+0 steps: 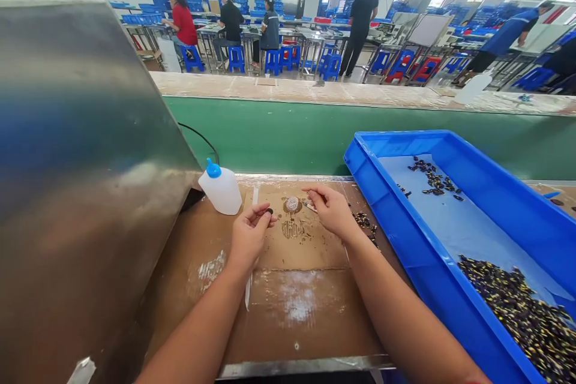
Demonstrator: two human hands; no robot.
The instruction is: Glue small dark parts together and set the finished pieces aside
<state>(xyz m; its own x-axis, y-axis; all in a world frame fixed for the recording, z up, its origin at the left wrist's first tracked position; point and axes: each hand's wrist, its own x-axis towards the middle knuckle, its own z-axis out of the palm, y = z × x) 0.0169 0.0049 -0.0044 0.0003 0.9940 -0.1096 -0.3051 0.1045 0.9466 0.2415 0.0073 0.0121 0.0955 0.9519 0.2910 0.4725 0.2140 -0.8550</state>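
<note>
My left hand (249, 234) pinches a small dark round piece (269, 211) between thumb and fingertips, above the cardboard sheet. To its right, my right hand (330, 210) has its fingers closed round a thin, pale-ended tool (310, 207); its kind is too small to tell. Between the hands a small round whitish object (292, 204) sits on the cardboard (279, 255) in a dark wet stain. Just below it are brown streaked marks. Several small dark-and-yellow pieces (366, 225) lie beyond my right wrist, next to the tray.
A white bottle with a blue cap (225, 192) stands at the left, by a metal housing (90, 192). At the right a blue tray (382, 192) holds heaped dark-and-yellow pieces (517, 306). A green partition (279, 135) runs behind; people work at benches beyond.
</note>
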